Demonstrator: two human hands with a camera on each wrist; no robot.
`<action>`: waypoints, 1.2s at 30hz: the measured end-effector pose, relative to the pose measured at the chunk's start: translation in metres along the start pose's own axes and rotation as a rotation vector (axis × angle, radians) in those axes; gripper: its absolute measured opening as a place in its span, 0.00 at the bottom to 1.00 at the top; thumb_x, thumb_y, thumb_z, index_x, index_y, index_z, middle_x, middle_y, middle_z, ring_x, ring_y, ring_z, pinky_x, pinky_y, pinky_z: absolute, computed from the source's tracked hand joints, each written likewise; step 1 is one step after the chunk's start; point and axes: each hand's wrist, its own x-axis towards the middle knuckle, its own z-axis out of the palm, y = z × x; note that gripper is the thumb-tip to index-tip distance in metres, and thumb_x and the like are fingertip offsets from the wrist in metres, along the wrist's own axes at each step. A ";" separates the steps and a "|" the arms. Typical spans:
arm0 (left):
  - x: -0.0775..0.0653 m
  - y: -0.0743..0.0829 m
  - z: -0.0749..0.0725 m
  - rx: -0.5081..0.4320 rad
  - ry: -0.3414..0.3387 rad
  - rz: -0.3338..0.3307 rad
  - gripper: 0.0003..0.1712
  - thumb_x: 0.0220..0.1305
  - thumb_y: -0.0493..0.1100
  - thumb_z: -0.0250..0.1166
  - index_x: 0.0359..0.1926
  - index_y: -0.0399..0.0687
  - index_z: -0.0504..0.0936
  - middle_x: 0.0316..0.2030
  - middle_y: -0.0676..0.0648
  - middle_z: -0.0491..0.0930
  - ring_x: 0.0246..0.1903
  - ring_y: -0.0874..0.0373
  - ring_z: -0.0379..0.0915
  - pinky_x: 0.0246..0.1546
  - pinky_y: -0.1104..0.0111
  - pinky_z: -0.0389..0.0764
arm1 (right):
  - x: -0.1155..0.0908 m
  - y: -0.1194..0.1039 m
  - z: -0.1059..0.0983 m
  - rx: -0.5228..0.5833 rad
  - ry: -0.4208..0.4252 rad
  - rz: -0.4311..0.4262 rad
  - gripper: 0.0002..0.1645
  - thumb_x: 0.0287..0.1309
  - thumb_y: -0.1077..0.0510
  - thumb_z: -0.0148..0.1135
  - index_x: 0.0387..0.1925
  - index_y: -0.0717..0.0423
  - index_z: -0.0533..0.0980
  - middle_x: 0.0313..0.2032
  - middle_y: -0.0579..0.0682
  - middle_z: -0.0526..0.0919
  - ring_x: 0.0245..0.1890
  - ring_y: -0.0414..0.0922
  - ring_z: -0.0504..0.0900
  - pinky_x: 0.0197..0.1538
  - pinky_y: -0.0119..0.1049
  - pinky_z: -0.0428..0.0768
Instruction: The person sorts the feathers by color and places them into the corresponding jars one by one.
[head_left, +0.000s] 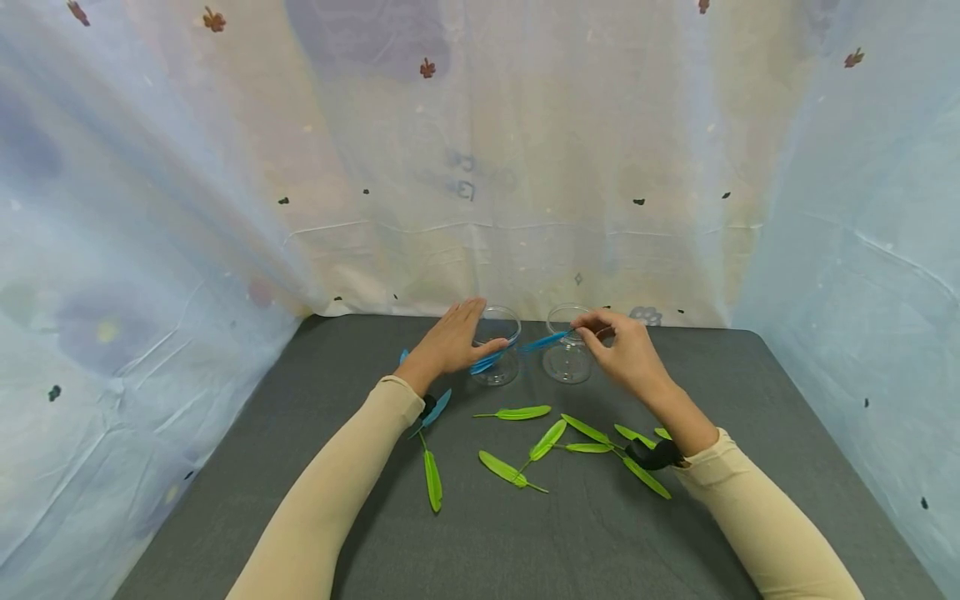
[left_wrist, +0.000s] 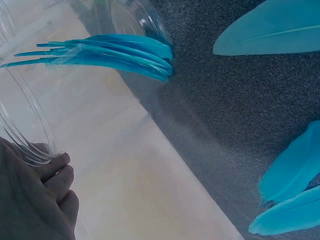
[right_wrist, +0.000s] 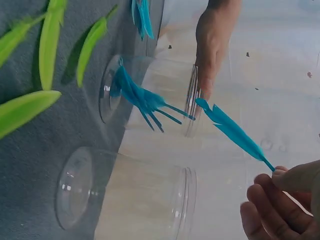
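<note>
Pinched at its bare quill end between thumb and fingertips of the right hand, a slim bright-blue feather is being held above the dark grey cloth-topped table, near the mouths of two clear jars. From the pinch, the feather is stretching toward the person's left, its soft tip leading. The long axis is slanting downward, quill end higher and tip lower, so that the tip is being pointed at the rim of the left clear cylindrical jar. Tip and rim are appearing close together; whether they are touching cannot be told.

That jar is standing upright, mouth upward, and is being gripped at its rim by the left hand, whose thumb is being laid across the near side. Inside it, a bundle of blue feathers is being held by the walls, quills upward and vanes toward the base. By the right hand, the nearer of the two, the held feather is being controlled, just beside the mouth of the right clear cylindrical jar. Loose blue feathers are lying near the left wrist, and narrow lime-green feathers are being left scattered in front of the jars.
</note>
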 end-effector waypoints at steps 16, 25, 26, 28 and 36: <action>0.000 -0.001 -0.001 0.004 0.005 0.015 0.61 0.75 0.80 0.47 0.88 0.43 0.43 0.87 0.43 0.44 0.86 0.49 0.38 0.87 0.58 0.35 | 0.028 0.001 0.004 0.006 0.102 -0.082 0.08 0.75 0.65 0.66 0.51 0.62 0.85 0.43 0.56 0.90 0.38 0.50 0.88 0.42 0.44 0.87; 0.000 0.000 -0.001 -0.006 0.007 0.009 0.61 0.75 0.80 0.48 0.88 0.44 0.43 0.87 0.42 0.44 0.86 0.48 0.38 0.87 0.57 0.36 | 0.046 0.003 0.021 0.034 0.061 -0.078 0.08 0.74 0.67 0.66 0.49 0.65 0.85 0.43 0.59 0.89 0.40 0.53 0.87 0.43 0.48 0.87; 0.000 0.000 -0.001 -0.004 0.006 0.007 0.61 0.75 0.80 0.48 0.88 0.44 0.43 0.87 0.43 0.44 0.86 0.48 0.38 0.87 0.57 0.36 | 0.048 0.003 0.023 0.033 0.053 -0.076 0.08 0.74 0.67 0.65 0.49 0.65 0.86 0.43 0.59 0.89 0.40 0.53 0.87 0.44 0.48 0.87; 0.000 0.000 0.000 0.000 0.003 0.004 0.61 0.75 0.81 0.47 0.88 0.44 0.42 0.87 0.43 0.44 0.86 0.48 0.38 0.87 0.58 0.36 | 0.052 0.004 0.028 0.030 0.038 -0.072 0.08 0.74 0.67 0.65 0.49 0.64 0.86 0.43 0.59 0.89 0.40 0.53 0.86 0.45 0.49 0.88; 0.000 0.000 0.000 0.004 0.013 0.006 0.61 0.75 0.80 0.48 0.88 0.42 0.43 0.87 0.42 0.44 0.86 0.47 0.38 0.87 0.56 0.38 | 0.064 0.007 0.049 -0.003 -0.028 -0.039 0.08 0.77 0.64 0.64 0.50 0.61 0.85 0.43 0.56 0.87 0.39 0.51 0.85 0.46 0.47 0.88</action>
